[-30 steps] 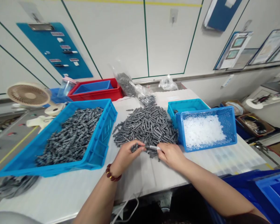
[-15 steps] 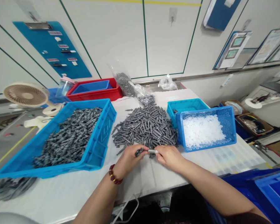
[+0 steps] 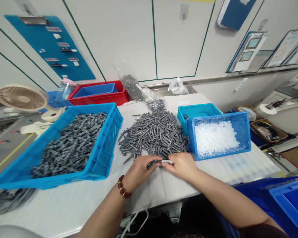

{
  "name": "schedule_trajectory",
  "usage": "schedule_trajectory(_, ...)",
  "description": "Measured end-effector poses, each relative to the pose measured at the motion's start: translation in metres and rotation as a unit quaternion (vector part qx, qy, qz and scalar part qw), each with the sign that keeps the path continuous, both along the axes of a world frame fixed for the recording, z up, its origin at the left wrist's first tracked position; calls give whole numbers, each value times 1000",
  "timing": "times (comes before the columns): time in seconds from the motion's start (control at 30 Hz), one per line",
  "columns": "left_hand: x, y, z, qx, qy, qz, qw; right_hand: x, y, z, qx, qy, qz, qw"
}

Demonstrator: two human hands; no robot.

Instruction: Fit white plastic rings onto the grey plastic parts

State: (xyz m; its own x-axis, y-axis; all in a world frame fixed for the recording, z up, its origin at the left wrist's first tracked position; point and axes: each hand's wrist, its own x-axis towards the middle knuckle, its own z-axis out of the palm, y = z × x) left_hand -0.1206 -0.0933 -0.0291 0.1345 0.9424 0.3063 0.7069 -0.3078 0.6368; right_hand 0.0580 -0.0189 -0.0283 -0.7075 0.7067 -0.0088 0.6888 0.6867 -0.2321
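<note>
My left hand (image 3: 138, 168), a beaded bracelet on its wrist, is closed around several small grey ribbed pins (image 3: 152, 163). Opposite it, my right hand (image 3: 183, 165) pinches a slim pale rod (image 3: 167, 161), whose left end meets a pin at the left fingertips. Whether the two are joined I cannot make out. Just beyond both hands lies a heap of loose grey ribbed pins (image 3: 156, 132) on the white-covered table (image 3: 164, 188). To the right, a tilted blue bin (image 3: 220, 154) holds many small white rings (image 3: 216, 137).
On the left stands a large blue crate (image 3: 99, 165) full of grey pins. A teal bin (image 3: 198, 110) sits behind the ring bin. Farther back are a red crate (image 3: 99, 100), plastic bags (image 3: 131, 86) and a fan (image 3: 22, 97). More blue crates (image 3: 275, 198) stand at lower right.
My right hand has shifted slightly, and more of the pale rod shows between my hands. The view has turned a little, so the left-hand objects sit farther left.
</note>
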Motion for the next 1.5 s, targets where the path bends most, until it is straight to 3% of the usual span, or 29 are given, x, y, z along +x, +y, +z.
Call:
schedule_trajectory(0.13, -3, 1, 4, -26, -14, 8, 1000, 1, 0, 0, -3, 16, 9, 1000)
schedule_trajectory(0.33, -10, 3, 11, -77, -48, 34, 995, 0, 3, 0, -29, 83, 102, 991)
schedule_trajectory(0.57, -12, 2, 14, -104, -80, 50, 990, 0, 4, -2, -56, 108, 129, 984)
schedule_trajectory(0.93, -8, -1, 19, -116, -105, 30, 987, -1, 2, 3, -32, 43, 65, 996)
schedule_trajectory(1.5, -4, -1, 16, -87, -62, 18, 994, -3, -1, 2, 12, 11, -23, 1000)
